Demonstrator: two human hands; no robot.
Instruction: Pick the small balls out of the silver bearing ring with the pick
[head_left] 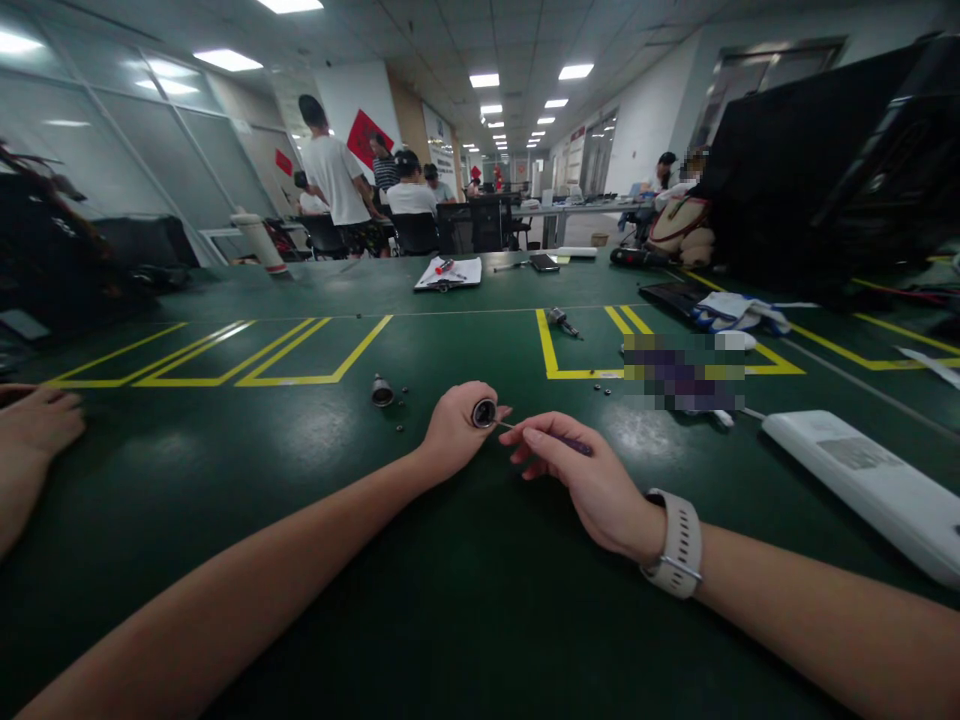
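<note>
Metal cylinder (484,412) | left grip (456,420) clamped round it | right grip (581,475) pinching probable screwdriver (576,444)

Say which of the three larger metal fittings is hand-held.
The ring-mouthed fitting, gripped in the left hand; the cup-shaped fitting and slim-tipped fitting rest on the green table.
</note>
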